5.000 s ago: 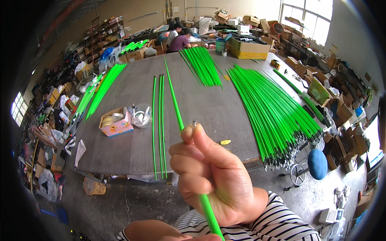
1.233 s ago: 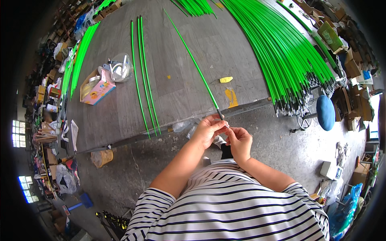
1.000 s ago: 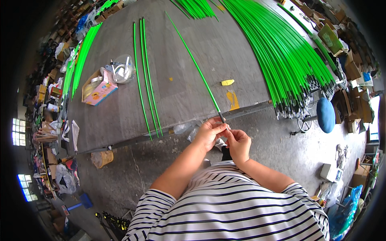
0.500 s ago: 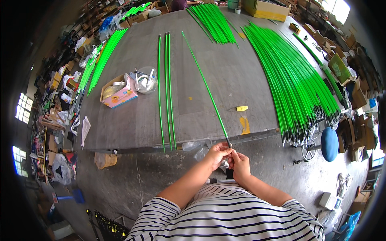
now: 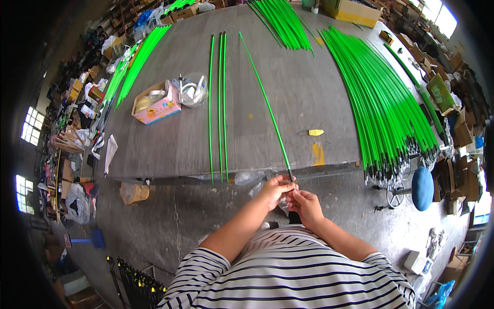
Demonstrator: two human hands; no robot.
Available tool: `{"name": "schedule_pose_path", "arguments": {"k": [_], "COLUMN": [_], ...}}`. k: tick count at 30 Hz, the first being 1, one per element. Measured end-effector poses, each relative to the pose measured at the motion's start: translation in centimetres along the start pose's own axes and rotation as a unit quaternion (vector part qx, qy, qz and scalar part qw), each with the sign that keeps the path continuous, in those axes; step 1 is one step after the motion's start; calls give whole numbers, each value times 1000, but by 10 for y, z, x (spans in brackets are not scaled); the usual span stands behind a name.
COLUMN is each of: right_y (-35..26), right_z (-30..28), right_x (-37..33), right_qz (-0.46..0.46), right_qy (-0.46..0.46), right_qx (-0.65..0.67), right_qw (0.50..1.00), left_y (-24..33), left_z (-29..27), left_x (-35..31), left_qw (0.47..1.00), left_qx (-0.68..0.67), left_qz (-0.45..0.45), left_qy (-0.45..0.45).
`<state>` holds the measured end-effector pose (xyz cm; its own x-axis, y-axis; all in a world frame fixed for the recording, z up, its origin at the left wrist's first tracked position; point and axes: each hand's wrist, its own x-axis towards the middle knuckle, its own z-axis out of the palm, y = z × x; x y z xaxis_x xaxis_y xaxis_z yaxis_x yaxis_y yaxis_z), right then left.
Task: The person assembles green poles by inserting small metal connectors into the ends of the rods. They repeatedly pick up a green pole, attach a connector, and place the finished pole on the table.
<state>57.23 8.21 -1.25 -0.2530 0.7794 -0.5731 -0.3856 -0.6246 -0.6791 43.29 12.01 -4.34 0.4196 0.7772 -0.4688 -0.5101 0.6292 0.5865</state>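
A long thin green rod with a dark near end slants away from me over the table. My left hand is closed round that dark end, just off the table's near edge. Close against it, my right hand has thumb and fingers pinched together at the rod's tip. Whatever lies between those fingertips is too small to make out. Left of the held rod, three more green rods lie lengthwise on the table, their near ends jutting past its edge.
A big fan of green rods with black ends covers the table's right side; another bundle lies at the back. At left stand a pink box and a bag of tools. A blue round stool is at right.
The view has shifted a little, so the table sits higher in the picture. Both hands stay together at the rod's near end, and the right fingers have turned slightly.
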Motion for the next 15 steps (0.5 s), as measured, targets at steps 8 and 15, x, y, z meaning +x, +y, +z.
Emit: {"name": "schedule_pose_path", "arguments": {"k": [8,15], "right_y": [1,13], "right_z": [-4,-19], "right_x": [16,37], "right_qz": [62,78], "right_qy": [-35,-62], "right_qx": [46,74], "right_qw": [996,992], "left_y": [2,-7], "left_z": [-12,-25], "left_x": [-8,-7], "left_qw": [999,1000], "left_qx": [30,-3], "left_qz": [9,-25], "left_qy": [27,1]}}
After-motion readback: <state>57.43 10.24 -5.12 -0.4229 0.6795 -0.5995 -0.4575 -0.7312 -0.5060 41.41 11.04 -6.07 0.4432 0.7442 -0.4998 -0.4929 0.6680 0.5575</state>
